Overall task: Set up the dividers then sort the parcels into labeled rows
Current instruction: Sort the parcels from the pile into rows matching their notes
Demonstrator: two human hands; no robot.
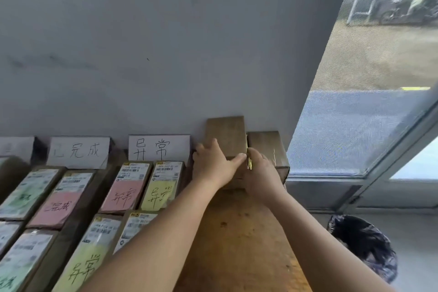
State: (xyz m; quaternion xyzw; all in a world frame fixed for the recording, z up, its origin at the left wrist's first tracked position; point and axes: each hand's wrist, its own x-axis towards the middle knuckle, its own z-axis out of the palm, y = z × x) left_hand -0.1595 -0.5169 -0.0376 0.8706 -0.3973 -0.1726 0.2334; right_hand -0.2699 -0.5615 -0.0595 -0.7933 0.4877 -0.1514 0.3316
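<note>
At the far left, parcels lie flat in rows on the wooden table (239,244). One parcel has a green note (25,193) and the next one has a pink note (59,204). Behind them a white sign card (79,152) leans on the gray wall (142,42). Next comes another white sign card (159,147) with two big black characters on it. In front of that card lie a parcel with a pink note (125,188) and a parcel with a yellow note (162,185), just beside each other, and two more parcels lie nearer. Then comes the left hand (213,163). Its fingers lie straight and flat on a tall brown box (226,135) that stands against the wall. The right hand (262,173) is just beside it, fingers curled, pinching a small yellow thing (249,162) that is too blurry to name. Behind it sits a shorter brown box (266,147). Far right is a window (379,78), with a black bag (365,244) below on the floor.
</note>
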